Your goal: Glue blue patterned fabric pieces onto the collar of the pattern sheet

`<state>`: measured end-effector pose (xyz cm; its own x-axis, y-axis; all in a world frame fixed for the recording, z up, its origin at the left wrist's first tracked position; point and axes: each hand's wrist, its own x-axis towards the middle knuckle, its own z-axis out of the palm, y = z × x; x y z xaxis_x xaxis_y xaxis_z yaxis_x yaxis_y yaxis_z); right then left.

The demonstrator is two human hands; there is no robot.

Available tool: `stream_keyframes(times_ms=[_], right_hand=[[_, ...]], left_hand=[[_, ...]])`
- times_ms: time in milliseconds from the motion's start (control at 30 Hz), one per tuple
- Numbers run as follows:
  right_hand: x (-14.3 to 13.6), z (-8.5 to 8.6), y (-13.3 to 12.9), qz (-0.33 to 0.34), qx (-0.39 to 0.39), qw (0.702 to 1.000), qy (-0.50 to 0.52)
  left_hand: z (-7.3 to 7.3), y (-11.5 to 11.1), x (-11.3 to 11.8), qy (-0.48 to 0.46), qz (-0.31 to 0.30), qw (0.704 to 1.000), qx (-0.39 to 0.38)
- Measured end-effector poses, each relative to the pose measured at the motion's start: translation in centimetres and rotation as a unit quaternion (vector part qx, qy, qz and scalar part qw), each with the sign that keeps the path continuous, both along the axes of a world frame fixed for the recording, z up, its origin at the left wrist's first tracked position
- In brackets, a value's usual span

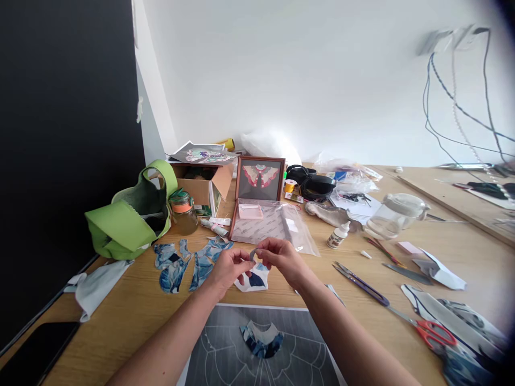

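Observation:
My left hand (pixel 227 272) and my right hand (pixel 280 259) meet over the middle of the table, fingertips pinched on a small greyish curved piece (pixel 252 255); its material is hard to make out. Just under them lies a white piece with a dark blue patch (pixel 256 279). To the left are several cut blue-and-white patterned pieces (pixel 171 272). Nearer to me, between my forearms, a dark sheet with white line drawing (pixel 225 354) lies flat. On it rests a curved collar-like shape of blue and pale pieces (pixel 263 340).
Scissors with orange handles (pixel 435 333), a small white glue bottle (pixel 338 236) and a clear jug (pixel 396 215) stand or lie to the right. At the back is a framed collar piece (pixel 259 178). A green bag (pixel 129 214) and a glass jar (pixel 184 214) are left; a phone (pixel 38 351) lies near left.

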<state>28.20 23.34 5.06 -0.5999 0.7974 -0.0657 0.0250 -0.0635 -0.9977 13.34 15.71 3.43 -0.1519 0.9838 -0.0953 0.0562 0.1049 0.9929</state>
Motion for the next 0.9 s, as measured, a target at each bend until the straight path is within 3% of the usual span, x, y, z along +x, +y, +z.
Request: stream_keyframes(times_ms=[133, 267, 467, 667, 800, 900], right_hand=[[0.2, -0.2, 0.2, -0.006, -0.034, 0.999, 0.017], [0.3, -0.4, 0.4, -0.002, -0.040, 0.999, -0.003], [0.2, -0.7, 0.4, 0.011, -0.021, 0.999, -0.026], [0.1, -0.1, 0.1, 0.020, 0.002, 0.999, -0.033], [0.2, 0.2, 0.4, -0.001, 0.041, 0.997, -0.069], [0.5, 0.1, 0.5, 0.010, 0.078, 0.991, -0.108]], left_hand=[[-0.8, 0.2, -0.1, 0.099, 0.032, 0.993, 0.050], [-1.2, -0.1, 0.0, 0.203, 0.077, 0.969, 0.122], [-1.2, -0.5, 0.0, 0.385, 0.068, 0.896, 0.211], [-1.1, 0.0, -0.1, 0.291, 0.061, 0.939, 0.172], [-0.6, 0.2, -0.2, 0.161, 0.049, 0.981, 0.099], [-0.2, 0.1, -0.2, 0.083, 0.032, 0.994, 0.062]])
